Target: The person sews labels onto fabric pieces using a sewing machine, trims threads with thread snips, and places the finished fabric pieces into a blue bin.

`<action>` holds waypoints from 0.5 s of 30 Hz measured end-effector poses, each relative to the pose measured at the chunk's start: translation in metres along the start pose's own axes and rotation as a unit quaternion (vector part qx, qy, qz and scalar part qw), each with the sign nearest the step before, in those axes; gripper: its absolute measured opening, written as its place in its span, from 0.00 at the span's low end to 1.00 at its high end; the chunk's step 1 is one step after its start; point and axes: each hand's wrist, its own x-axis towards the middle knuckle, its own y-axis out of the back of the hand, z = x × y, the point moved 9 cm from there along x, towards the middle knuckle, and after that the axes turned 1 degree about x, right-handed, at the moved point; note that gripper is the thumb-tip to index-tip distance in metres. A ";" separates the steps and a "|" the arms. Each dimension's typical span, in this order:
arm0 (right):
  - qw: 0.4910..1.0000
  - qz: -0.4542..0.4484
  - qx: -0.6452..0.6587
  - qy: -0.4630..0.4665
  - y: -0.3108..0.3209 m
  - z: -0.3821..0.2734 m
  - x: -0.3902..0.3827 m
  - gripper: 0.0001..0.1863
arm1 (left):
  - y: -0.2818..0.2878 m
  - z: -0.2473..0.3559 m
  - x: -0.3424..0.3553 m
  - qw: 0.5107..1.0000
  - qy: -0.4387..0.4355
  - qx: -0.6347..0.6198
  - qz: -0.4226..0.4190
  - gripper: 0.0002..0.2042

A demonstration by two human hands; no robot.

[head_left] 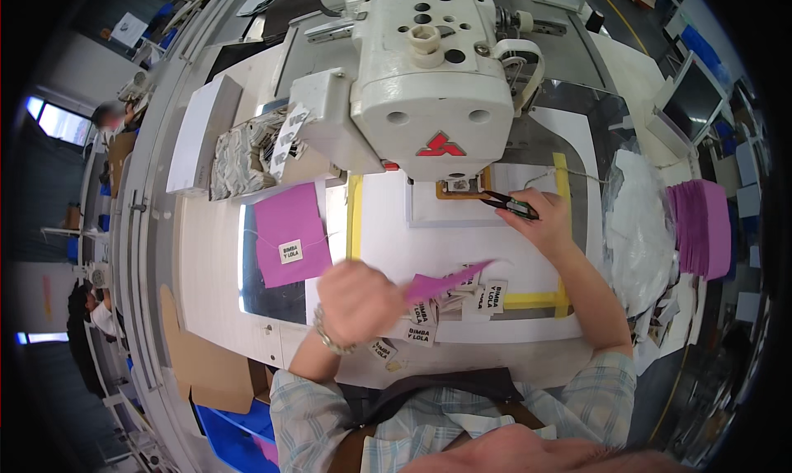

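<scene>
Our left hand [356, 298] pinches a purple fabric piece [445, 281], blurred; our right hand [543, 217] grips thread snips [510, 202] by the presser frame [464, 188]. We should trim close, steadying the fabric.

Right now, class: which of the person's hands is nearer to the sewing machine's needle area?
Right. The right hand holds snips just beside the needle area; the left hand is lower, holding a purple fabric piece.

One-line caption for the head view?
At a white sewing machine, left hand lifts a purple fabric piece; right hand holds thread snips.
</scene>
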 end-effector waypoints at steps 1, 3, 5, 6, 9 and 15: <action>1.000 -0.003 0.003 0.008 0.003 -0.001 -0.001 0.16 | 0.011 -0.022 0.015 0.997 0.078 -0.009 0.004 0.13; 0.999 0.037 -0.012 -0.024 0.011 0.004 -0.001 0.16 | 0.021 -0.063 0.013 0.982 0.175 -0.057 0.031 0.09; 0.999 0.041 0.006 -0.002 0.011 -0.003 0.000 0.16 | 0.027 -0.086 0.015 0.961 0.243 -0.123 0.051 0.05; 1.000 0.027 -0.012 -0.003 0.010 -0.006 -0.001 0.16 | 0.030 -0.094 0.013 0.957 0.256 -0.124 0.049 0.04; 0.999 0.011 -0.029 0.011 0.007 -0.013 0.001 0.16 | 0.051 -0.099 0.006 0.959 0.253 -0.111 0.057 0.03; 1.000 0.021 -0.018 -0.009 0.009 -0.005 0.000 0.16 | 0.110 -0.100 -0.046 0.943 0.290 -0.137 0.093 0.05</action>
